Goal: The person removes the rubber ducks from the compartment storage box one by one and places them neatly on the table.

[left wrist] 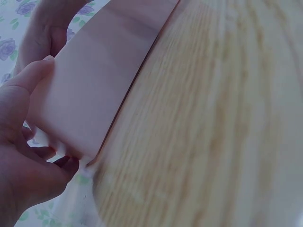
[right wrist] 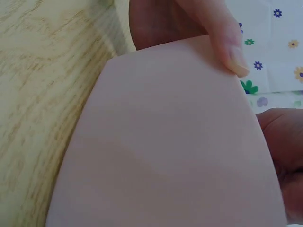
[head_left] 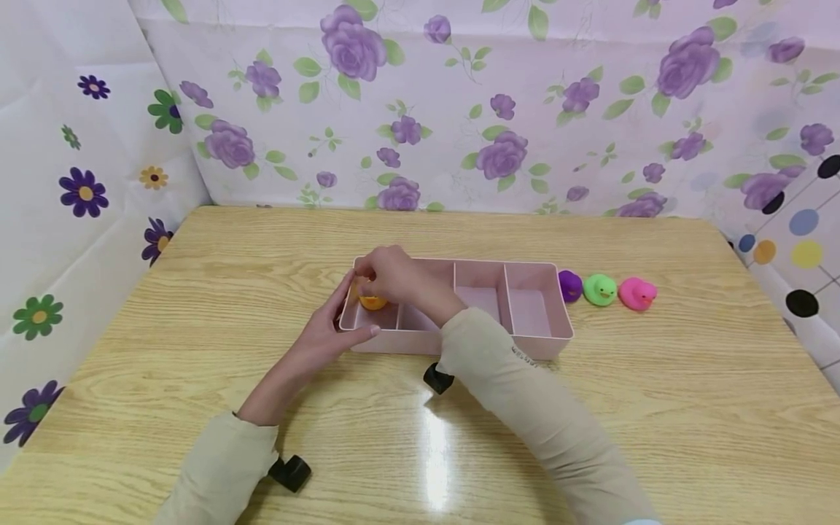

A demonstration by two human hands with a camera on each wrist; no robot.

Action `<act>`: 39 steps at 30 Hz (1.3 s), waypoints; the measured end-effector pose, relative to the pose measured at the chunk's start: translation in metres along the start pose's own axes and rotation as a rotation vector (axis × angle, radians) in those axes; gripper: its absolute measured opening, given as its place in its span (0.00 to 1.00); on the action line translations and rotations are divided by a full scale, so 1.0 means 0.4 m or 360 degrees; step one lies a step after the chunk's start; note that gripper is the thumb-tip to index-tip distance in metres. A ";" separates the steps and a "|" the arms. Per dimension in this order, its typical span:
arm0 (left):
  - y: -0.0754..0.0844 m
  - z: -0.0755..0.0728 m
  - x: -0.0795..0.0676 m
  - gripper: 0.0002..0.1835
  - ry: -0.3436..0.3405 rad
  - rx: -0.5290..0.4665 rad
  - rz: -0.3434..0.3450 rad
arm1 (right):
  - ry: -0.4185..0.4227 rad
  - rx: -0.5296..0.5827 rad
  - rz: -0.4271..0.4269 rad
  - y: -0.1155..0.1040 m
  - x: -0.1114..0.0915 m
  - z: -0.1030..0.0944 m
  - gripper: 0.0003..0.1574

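A long pink divided box (head_left: 394, 341) lies on the table in the head view. My left hand (head_left: 324, 332) grips its left end, thumb at the front rim and the other fingers along the end wall. In the left wrist view, the thumb (left wrist: 35, 73) presses near the rim and the fingertips curl by the lower corner. My right hand (head_left: 400, 277) reaches into the leftmost compartment and pinches a yellow-orange rubber duck (head_left: 372, 301), partly hidden by the fingers. The right wrist view shows mostly the box's front wall (right wrist: 165, 132).
Right of the box, a purple duck (head_left: 570, 286), a green duck (head_left: 600, 289) and a pink duck (head_left: 637, 294) stand in a row on the wooden table (head_left: 197, 328). Flowered cloth (head_left: 446, 109) hangs behind. Black wrist mounts (head_left: 292, 474) sit under both sleeves.
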State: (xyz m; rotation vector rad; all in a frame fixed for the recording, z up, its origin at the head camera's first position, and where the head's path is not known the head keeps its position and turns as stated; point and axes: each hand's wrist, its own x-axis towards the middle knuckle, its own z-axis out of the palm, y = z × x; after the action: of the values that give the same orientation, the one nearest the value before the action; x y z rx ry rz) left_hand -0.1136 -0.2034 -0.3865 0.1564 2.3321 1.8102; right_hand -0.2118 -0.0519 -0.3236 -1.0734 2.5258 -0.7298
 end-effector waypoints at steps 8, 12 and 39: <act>0.004 0.000 0.001 0.51 0.0018 -0.0027 0.0008 | 0.0079 -0.0082 0.0010 -0.005 0.001 0.008 0.07; 0.003 0.000 0.003 0.50 0.0033 -0.0033 0.0006 | 0.0081 -0.0069 0.0040 -0.007 0.002 0.016 0.08; -0.006 0.003 0.006 0.50 0.0033 0.0020 0.0024 | 0.0158 -0.0083 -0.0222 0.013 -0.007 0.038 0.11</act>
State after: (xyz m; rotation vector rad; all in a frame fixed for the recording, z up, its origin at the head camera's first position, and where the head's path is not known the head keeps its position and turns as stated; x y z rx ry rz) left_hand -0.1156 -0.2024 -0.3894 0.1585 2.3631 1.8129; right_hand -0.2062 -0.0519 -0.3388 -1.2713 2.5860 -0.7756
